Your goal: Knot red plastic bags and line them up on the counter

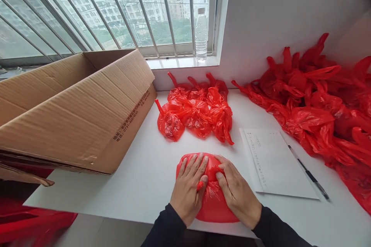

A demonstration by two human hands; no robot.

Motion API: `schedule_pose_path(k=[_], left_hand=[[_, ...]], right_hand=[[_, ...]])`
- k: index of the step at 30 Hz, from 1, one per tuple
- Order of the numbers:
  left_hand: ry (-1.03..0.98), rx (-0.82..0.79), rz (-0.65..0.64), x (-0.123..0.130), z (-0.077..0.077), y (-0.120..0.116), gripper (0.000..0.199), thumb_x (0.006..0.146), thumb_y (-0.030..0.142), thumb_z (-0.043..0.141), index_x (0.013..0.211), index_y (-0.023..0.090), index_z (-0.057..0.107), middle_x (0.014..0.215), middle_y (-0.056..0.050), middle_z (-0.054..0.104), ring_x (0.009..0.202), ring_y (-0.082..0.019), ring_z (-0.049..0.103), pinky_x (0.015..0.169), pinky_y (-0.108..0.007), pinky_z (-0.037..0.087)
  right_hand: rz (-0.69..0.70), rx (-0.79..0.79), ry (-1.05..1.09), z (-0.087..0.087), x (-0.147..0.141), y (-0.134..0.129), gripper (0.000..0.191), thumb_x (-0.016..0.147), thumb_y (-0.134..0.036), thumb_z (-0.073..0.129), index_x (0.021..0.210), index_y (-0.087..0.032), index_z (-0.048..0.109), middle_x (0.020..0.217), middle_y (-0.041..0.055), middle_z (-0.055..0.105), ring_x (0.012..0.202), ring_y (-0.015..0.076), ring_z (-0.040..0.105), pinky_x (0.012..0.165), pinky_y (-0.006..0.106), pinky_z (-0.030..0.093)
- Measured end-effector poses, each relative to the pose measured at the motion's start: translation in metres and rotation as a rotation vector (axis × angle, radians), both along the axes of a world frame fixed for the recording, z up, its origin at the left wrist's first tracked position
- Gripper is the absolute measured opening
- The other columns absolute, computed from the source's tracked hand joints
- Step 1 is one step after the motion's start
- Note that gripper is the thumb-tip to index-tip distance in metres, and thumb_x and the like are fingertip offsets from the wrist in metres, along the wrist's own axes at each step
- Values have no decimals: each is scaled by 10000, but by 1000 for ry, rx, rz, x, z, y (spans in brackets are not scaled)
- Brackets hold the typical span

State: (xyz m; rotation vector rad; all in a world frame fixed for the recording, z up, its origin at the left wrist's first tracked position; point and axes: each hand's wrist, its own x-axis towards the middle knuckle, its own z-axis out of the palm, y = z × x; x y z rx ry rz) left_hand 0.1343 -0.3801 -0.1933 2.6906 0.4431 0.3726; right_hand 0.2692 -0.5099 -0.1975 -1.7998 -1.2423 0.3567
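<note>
A full red plastic bag (217,210) sits on the white table near its front edge, bulging and gathered at the top. My left hand (189,183) lies over its left side with the fingers stretched flat. A red tip of the bag pokes up between that thumb and forefinger, gripped there. On the right side, my right hand (236,189) has its fingers bent, with thumb and forefinger pinching the gathered plastic. Behind are several small knotted red bags (197,117) in two rows, dark contents faintly showing through the front left one.
An open cardboard box (87,112) stands at the left. To the right are a sheet of paper (278,166), a pen (311,177) and a large heap of red plastic bags (313,112). A clear bottle (201,36) stands on the windowsill by the barred window.
</note>
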Motion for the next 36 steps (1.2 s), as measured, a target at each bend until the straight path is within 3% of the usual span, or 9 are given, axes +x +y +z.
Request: schedule_pose_path(k=[6, 11, 14, 17, 21, 26, 29, 32, 36], left_hand=[[-72, -37, 191, -7, 8, 36, 452, 1020, 334, 351, 1426, 286, 543, 1517, -32, 530, 1461, -257, 404, 1250, -475, 234], [-54, -101, 598, -36, 39, 92, 600, 1032, 486, 185, 1366, 161, 563, 1344, -170, 641, 1250, -324, 598, 1061, -527, 430], [85, -197, 682, -51, 61, 88, 642, 1007, 592, 200, 1294, 173, 593, 944, -110, 749, 870, -305, 715, 786, -454, 521], [192, -277, 638, -55, 71, 54, 603, 990, 627, 254, 1268, 212, 591, 668, -13, 684, 664, -279, 681, 633, -375, 465], [276, -308, 588, -50, 59, 19, 608, 962, 554, 394, 1489, 251, 378, 911, -71, 752, 845, -349, 720, 723, -423, 473], [164, -355, 505, -52, 49, 34, 569, 867, 190, 402, 1434, 223, 437, 1164, -94, 720, 982, -302, 706, 826, -415, 510], [22, -359, 543, -57, 57, 54, 566, 907, 234, 401, 1470, 276, 363, 1281, -63, 657, 1124, -242, 659, 964, -386, 499], [-70, -328, 648, -61, 61, 64, 690, 947, 405, 445, 1558, 218, 183, 1360, -134, 579, 1234, -281, 593, 1069, -482, 450], [-121, -182, 735, -65, 44, 55, 821, 948, 566, 440, 1588, 157, 128, 1493, -189, 457, 1407, -306, 430, 1156, -551, 372]], right_hand=[[-48, -54, 163, 14, -1, -8, 285, 1058, -358, 325, 1227, -258, 531, 1319, 92, 602, 1280, 245, 558, 1101, 473, 485], [25, -44, 212, 21, -19, -17, 288, 1016, -433, 417, 861, -267, 593, 1230, 60, 646, 1197, 281, 618, 941, 401, 585], [4, -1, 255, 15, -33, -13, 244, 992, -467, 464, 964, -287, 627, 1308, 59, 626, 1193, 284, 625, 971, 403, 577], [68, 28, 257, 3, -45, -6, 242, 988, -458, 483, 1043, -288, 646, 1330, 79, 623, 1221, 278, 612, 999, 401, 555], [239, 68, 193, -14, -57, 0, 237, 953, -405, 536, 1106, -268, 655, 1344, 112, 615, 1227, 280, 617, 998, 401, 550], [288, 161, 117, -20, -59, 4, 261, 956, -391, 548, 1163, -271, 652, 1314, 124, 627, 1185, 271, 642, 966, 376, 563], [211, 156, 102, -20, -54, 3, 246, 990, -415, 500, 1110, -296, 678, 1255, 104, 652, 1124, 256, 669, 933, 361, 575], [119, 126, 98, -24, -50, 2, 269, 1008, -443, 474, 1059, -298, 694, 1210, 91, 664, 1101, 245, 678, 911, 329, 581], [39, 100, 109, -37, -51, 1, 279, 1022, -461, 473, 1017, -287, 692, 1176, 72, 660, 1087, 212, 670, 897, 267, 560]])
